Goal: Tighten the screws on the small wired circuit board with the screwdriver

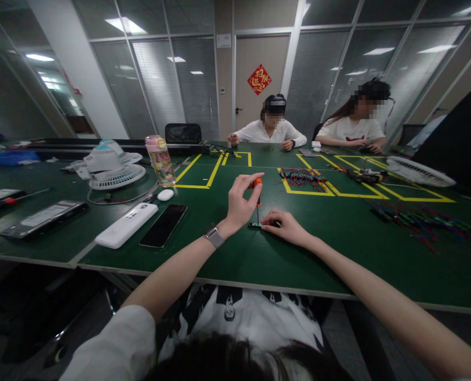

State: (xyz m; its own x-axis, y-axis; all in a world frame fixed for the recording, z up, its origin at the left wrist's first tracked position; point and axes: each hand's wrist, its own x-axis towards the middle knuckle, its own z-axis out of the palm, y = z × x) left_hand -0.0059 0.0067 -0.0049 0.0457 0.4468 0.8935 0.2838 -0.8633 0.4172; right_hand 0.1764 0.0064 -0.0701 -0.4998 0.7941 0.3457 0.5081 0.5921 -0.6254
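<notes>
My left hand [242, 203], with a watch on its wrist, is closed around the orange handle of a screwdriver [258, 211]. The tool stands upright, its thin dark shaft pointing down at a small green circuit board [254, 225] on the table. Whether the tip touches the board I cannot tell. Low on the table, my right hand [285, 226] pinches the right end of that board with thumb and fingers. Part of the board is hidden under those fingertips.
Left of my hands lie a black phone [164, 226], a white power bank [127, 225] and a hard drive [47, 218]. Farther back stand a bottle [160, 161] and a white fan [116, 176]. Wired boards [303, 179] lie ahead right. Two people sit across the green table [227, 264].
</notes>
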